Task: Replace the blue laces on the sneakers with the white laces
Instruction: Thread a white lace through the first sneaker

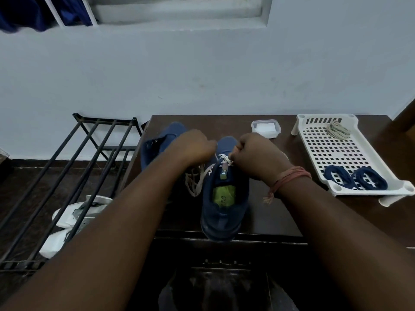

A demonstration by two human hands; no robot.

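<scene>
Head view: sneaker point(224, 198) lying lengthwise, toe pointing away. Right hand point(258, 158) pinching white lace point(225, 161) at tongue; left hand point(193, 147) curling nearby, grip hidden, loose lace trailing beneath.

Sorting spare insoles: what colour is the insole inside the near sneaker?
Bright yellow-green insole, seen through the sneaker's opening in the head view.
</scene>
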